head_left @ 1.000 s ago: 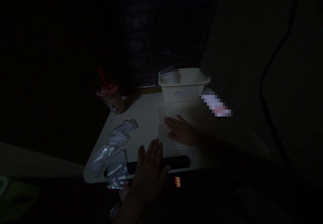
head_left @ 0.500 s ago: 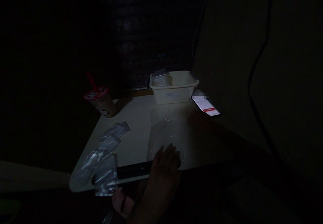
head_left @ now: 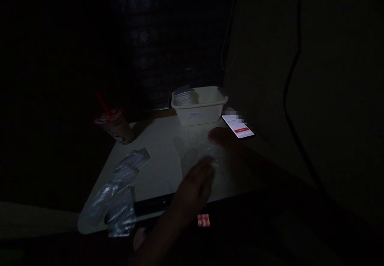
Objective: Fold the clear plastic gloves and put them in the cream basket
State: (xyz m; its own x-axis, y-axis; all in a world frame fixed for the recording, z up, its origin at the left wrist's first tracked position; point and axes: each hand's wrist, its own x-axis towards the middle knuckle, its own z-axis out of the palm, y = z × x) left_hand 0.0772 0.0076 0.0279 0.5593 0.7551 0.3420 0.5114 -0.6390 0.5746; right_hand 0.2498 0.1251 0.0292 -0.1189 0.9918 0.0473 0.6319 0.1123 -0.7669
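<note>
Left hand (head_left: 195, 186) blurred over a clear plastic bag (head_left: 195, 154), right hand (head_left: 219, 136) in shadow at the bag's far edge; whether either is gripping, impossible to tell. Bag lying flat on a pale table (head_left: 150, 166). Just beyond, a cream plastic tub (head_left: 199, 116), with a stack of clear plastic packets (head_left: 186, 98) inside at its left end. Compared with half a second earlier, left hand farther up the bag, right hand farther from the phone (head_left: 237, 126).
</note>
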